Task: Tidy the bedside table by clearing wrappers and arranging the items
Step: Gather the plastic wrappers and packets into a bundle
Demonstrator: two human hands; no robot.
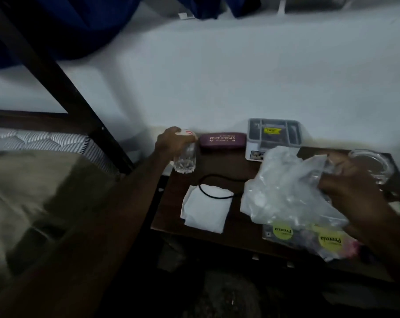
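My left hand grips the rim of a clear cut-glass tumbler from above, at the back left corner of the dark wooden bedside table. My right hand clutches a crumpled clear plastic wrapper over the right half of the table. Under that wrapper lies a packet with yellow-green round labels at the front edge. A white folded tissue rests near the front left, with a black hair band looped over it.
A maroon spectacle case and a grey compartment box with a yellow sticker stand along the white wall. A glass ashtray sits at the far right. The bed mattress and dark bed post are to the left.
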